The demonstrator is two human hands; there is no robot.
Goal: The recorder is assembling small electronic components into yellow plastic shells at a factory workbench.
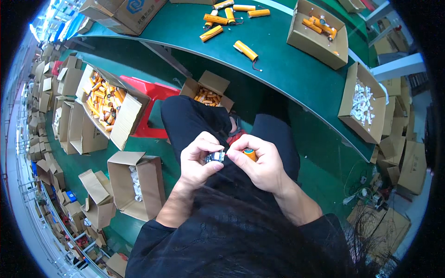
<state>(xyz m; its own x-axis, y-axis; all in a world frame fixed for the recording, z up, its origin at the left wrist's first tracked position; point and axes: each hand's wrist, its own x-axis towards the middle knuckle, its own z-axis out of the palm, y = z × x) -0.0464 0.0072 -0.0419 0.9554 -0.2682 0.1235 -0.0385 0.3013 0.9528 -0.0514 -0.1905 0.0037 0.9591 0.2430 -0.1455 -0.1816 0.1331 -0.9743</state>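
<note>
While the left hand point(197, 162) pinches a small dark-and-silver module point(214, 156) between thumb and fingers above the lap point(190, 116), the right hand point(260, 162) curls around an orange cylinder point(251, 154), its thumb and index fingertips pressed together near the module; whether they pinch a thin lead, I cannot tell. Ahead, 1 more orange cylinder point(246, 50) lies by itself on the green table point(278, 62), left of an open carton point(320, 54) holding others.

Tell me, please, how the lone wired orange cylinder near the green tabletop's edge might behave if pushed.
The orange cylinder would probably roll, given its round sides. Its thin, curled wire looks floppy and may trail or snag.
</note>
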